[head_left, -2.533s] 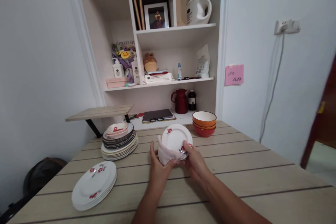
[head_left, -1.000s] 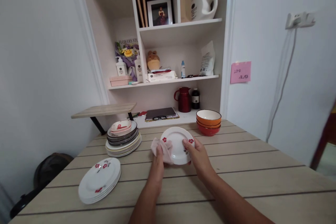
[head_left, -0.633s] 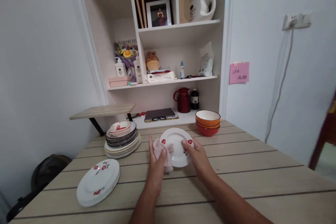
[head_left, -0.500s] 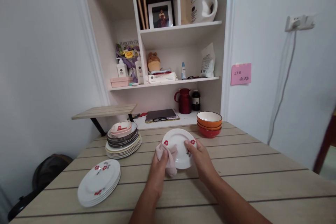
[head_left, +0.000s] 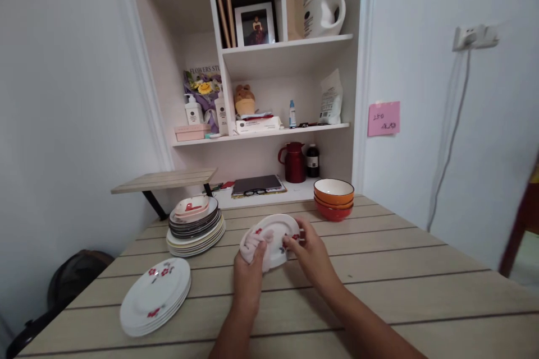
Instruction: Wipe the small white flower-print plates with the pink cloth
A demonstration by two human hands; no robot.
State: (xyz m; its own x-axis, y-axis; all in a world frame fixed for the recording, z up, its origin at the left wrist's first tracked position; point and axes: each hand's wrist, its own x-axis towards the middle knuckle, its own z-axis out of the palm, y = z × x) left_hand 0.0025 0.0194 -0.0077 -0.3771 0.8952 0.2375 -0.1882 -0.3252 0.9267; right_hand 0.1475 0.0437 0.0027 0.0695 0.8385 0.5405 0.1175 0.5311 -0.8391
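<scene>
A white plate (head_left: pixel 275 230) with red flowers is held tilted above the table, between both hands. My right hand (head_left: pixel 309 249) grips its right rim, thumb on the upper face and fingers behind. My left hand (head_left: pixel 250 269) is closed on a pale pink cloth (head_left: pixel 256 244), which is pressed over the plate's left rim. To the left, a stack of matching flowered plates (head_left: pixel 158 294) lies on the table. Behind that stack is a taller pile of plates (head_left: pixel 197 233), with small pinkish dishes (head_left: pixel 191 207) on top.
Orange and red bowls (head_left: pixel 334 199) are stacked at the table's back right. A small raised wooden shelf (head_left: pixel 164 179) stands at the back left. Behind the table, a white shelf unit holds a red jug (head_left: pixel 295 162), a dark bottle (head_left: pixel 312 161) and a laptop-like dark slab (head_left: pixel 257 184).
The plate has moved slightly left and tilted more. The cloth in my left hand has shifted to cover the plate's left rim. My right hand keeps its grip on the right edge.
</scene>
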